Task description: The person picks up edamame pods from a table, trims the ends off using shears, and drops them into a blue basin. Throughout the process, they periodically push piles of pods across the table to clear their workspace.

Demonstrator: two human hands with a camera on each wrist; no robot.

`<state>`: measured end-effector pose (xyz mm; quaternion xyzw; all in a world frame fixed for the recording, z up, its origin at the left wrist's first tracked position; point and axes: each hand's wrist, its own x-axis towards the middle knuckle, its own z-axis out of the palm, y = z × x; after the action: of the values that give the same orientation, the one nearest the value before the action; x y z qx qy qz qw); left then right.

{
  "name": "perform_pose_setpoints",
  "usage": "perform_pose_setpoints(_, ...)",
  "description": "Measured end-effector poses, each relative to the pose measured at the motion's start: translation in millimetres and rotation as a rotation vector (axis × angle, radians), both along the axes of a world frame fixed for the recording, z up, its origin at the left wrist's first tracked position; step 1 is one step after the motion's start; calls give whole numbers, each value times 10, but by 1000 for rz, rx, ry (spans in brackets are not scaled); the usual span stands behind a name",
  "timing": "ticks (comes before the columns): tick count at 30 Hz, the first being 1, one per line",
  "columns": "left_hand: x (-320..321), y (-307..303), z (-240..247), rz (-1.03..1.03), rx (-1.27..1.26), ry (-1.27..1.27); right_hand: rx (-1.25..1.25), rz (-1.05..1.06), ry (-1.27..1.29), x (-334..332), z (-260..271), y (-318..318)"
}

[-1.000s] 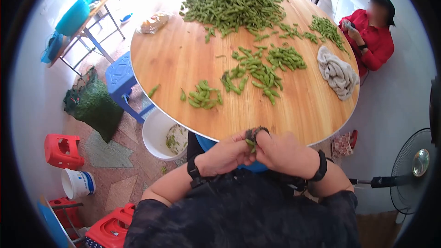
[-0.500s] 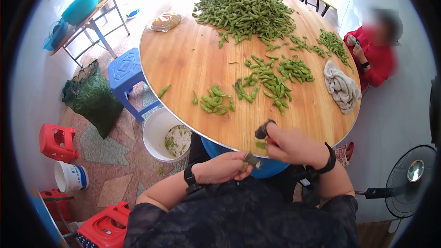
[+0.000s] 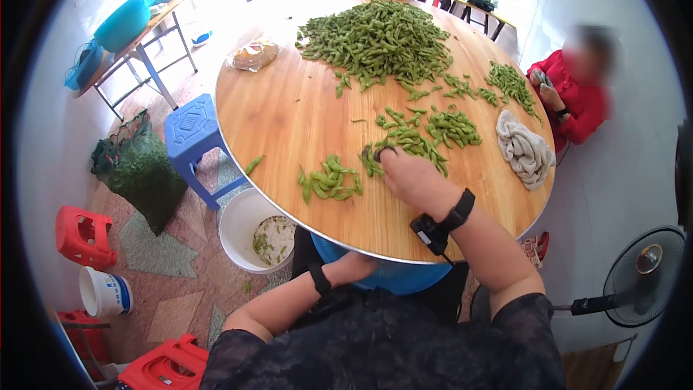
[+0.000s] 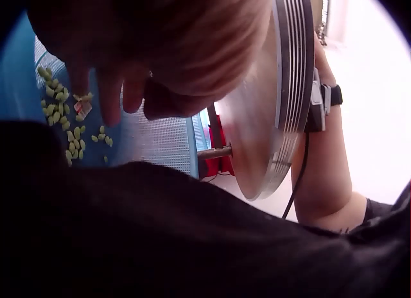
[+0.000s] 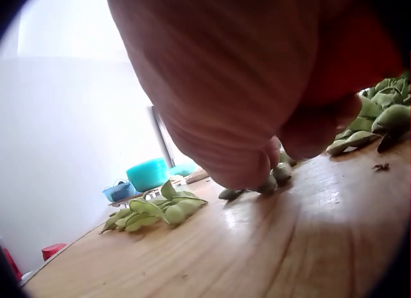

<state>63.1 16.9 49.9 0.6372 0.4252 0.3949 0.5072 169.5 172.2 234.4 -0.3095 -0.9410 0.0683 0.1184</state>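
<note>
In the head view my right hand (image 3: 420, 179) reaches over the wooden table to a small clump of edamame pods (image 3: 370, 161). A dark cover sits on one of its digits. Seen from the right wrist, its fingers curl down around pods (image 5: 266, 185) lying on the wood. My left hand (image 3: 352, 267) hangs below the table's near edge, over a blue basket (image 3: 328, 247). In the left wrist view its fingers (image 4: 111, 96) point loosely down above shelled beans (image 4: 77, 141), with nothing seen held. A small red-and-white piece (image 4: 83, 107) shows by a fingertip.
A large pod heap (image 3: 379, 40) covers the table's far side, with smaller piles nearer, one left of my right hand (image 3: 330, 179). A cloth (image 3: 523, 150) lies at the right. A white bucket (image 3: 238, 235) and blue stool (image 3: 191, 126) stand left. Two people work around the table.
My hands were together working on a pod, then parted. The right hand has moved forward and left to the pods on the table; the left has dropped lower over the basket.
</note>
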Motion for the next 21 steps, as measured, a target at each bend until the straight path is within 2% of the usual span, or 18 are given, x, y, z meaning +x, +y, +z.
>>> perform_pose_setpoints(2, -38, -2, 167, -86, -28, 63, 37, -6, -23, -14, -39, -40)
perform_pose_setpoints(4, -57, -10, 258, -109, 77, 51, 2, 65, 9, 41, -74, -49)
perform_pose_setpoints(6, -82, -30, 429, -310, -149, -87, -59, 63, -31, 62, -35, -88)
perform_pose_setpoints(8, -71, -66, 494, -414, -235, -13, -67, 71, -84, 65, 49, -125)
perform_pose_setpoints(10, -130, -97, 970, -496, -297, 98, -13, 97, -92, 123, 48, -143)
perform_pose_setpoints(11, -131, -115, 1042, -527, -348, 100, 10, 123, -30, 179, 14, -135)
perform_pose_setpoints(12, -145, -146, 1130, -525, -346, 108, 14, 123, -23, 230, 66, -170)
perform_pose_setpoints(14, -202, -210, 1261, -509, -408, -70, -223, 72, -58, 372, 292, -336)
perform_pose_setpoints(16, -250, -233, 1279, -451, -395, -108, -266, 95, -8, 536, 440, -501)
perform_pose_setpoints(18, -279, -210, 1427, -217, -450, -191, -486, 195, -54, 696, 603, -676)
perform_pose_setpoints(19, -232, -212, 1527, -190, -425, -293, -554, 233, -9, 741, 666, -779)
perform_pose_setpoints(21, -149, -184, 1678, -239, -414, -289, -534, 275, -31, 834, 664, -875)
